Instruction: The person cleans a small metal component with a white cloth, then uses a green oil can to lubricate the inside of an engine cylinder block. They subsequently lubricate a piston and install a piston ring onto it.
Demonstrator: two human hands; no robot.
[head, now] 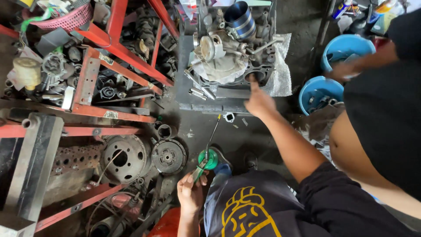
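Engine block [258, 70] sits on a grey slab [186, 90] with a crinkled plastic sheet [280, 74] under its right side.

Right hand [259, 103] is at the block's near edge. The forefinger is stretched onto the rim of a cylinder bore, the other fingers are loosely curled, and nothing shows in its grip.

Left hand [190, 195] is well short of the block, low over the floor, with its fingers wrapped round the lever of a green oil can [208, 159]. The can's long thin spout [215, 131] points up toward the block, its tip just short of the slab.

On top of the block are a piston with its rod [209, 47] and a blue metal sleeve [240, 19], both resting loose. Loose bolts [199, 92] lie at the block's left near corner.

Right of the block are two blue tubs [320, 92], and a co-worker's hand [344, 70] is over the farther one. Left of the block is a red steel frame [118, 48] packed with parts. A clutch plate [169, 156] lies on the floor near the can.

Risks, as judged:
- The spout is long and held one-handed from far back. A squeeze before the tip is over the bore would put oil on the slab or floor.
- A fingertip on the bore rim could carry grit from this dirty floor onto the cylinder wall.
- The piston is unsecured on top, so a nudge from the reaching arm could roll it off or knock the sleeve over.
- The bolts at the slab edge are easily swept off into the clutter below.
- The co-worker's arm is close on the right, so the two could bump elbows.
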